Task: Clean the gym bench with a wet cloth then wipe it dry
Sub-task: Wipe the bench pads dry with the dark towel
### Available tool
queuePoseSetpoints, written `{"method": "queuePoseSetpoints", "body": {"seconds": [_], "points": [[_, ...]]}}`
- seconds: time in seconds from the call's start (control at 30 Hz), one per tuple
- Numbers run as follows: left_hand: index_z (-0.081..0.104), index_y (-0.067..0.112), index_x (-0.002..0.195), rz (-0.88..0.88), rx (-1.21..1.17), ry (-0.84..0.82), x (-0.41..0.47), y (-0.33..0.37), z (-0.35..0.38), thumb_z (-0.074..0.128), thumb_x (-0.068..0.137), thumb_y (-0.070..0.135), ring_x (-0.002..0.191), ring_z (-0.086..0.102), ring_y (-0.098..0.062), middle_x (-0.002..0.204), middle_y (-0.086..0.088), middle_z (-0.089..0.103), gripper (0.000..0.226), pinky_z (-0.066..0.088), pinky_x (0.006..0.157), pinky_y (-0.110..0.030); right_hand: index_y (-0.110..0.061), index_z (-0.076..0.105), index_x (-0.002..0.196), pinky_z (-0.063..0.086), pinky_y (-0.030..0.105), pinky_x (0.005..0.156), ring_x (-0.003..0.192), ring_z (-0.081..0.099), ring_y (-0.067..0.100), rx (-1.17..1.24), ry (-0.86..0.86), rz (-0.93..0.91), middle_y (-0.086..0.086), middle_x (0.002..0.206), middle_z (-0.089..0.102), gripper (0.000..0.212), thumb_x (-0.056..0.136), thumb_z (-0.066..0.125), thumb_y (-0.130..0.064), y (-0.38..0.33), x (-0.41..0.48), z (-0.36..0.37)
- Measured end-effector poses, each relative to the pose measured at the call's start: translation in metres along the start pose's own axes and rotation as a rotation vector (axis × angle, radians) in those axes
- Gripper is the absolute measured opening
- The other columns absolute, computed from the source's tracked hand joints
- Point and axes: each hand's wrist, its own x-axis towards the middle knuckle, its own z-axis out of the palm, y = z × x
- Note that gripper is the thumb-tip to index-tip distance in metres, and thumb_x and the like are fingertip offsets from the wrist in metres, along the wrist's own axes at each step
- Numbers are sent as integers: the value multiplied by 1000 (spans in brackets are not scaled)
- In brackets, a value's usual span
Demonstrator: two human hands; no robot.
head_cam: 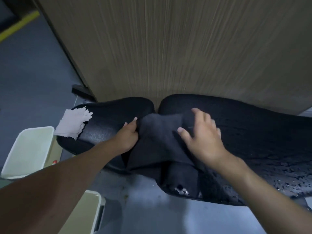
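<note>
**A:** Where do things stand with the gym bench (pixel 253 132)?

**B:** Midway through the wet stage, I'd judge. The dark cloth (pixel 157 141) lies bunched over the gap between the two pads and drapes down the near edge.

**A:** And the hands?

**B:** The left hand (pixel 128 137) has its grip clenched on the cloth's left edge, fingers curled into the fold. The right hand (pixel 202 141) is released, fingers spread over the cloth's right side. Blur stops me saying how firmly it presses.

**A:** Any sign of what's been wiped?

**B:** The right pad (pixel 278 179) has beads of water across its near part, so it looks wetted but not dried. The left pad (pixel 108 115) looks duller, with no beads I can make out.

**A:** The drying?

**B:** Not begun, by my reading. A pale cloth (pixel 72 124) sits on the far left end of the left pad, hanging off above a white bin (pixel 28 149) on the floor (pixel 143 217), and neither hand is on it. It's likely the dry one, though I can't tell that for sure
</note>
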Motion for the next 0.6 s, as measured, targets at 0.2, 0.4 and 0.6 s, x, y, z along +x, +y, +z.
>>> {"method": "queuePoseSetpoints", "body": {"seconds": [0.2, 0.4, 0.6], "points": [[36, 16, 150, 239, 176, 173, -7, -5, 9, 35, 98, -2, 140, 12, 5, 157, 6, 31, 54, -3, 114, -14, -37, 29, 153, 7, 69, 114, 152, 9, 36, -531, -207, -326, 11, 166, 8, 68, 91, 28, -64, 10, -35, 95], [21, 20, 155, 261, 280, 303, -7, -11, 16, 38, 103, 22, 146, 15, -7, 161, 9, 21, 55, 7, 119, -24, -46, 22, 151, -7, 66, 114, 153, -6, 29, -561, -12, -355, 4, 167, -5, 59, 93, 25, -53, 23, 30, 105], [25, 16, 154, 336, 491, 324, -5, -13, 25, 25, 105, 32, 149, 3, -3, 164, 4, 15, 52, -6, 116, -19, -44, 29, 150, -6, 68, 113, 153, -1, 33, -526, 29, -269, 3, 167, 5, 66, 90, 22, -72, 19, 81, 105]]}}
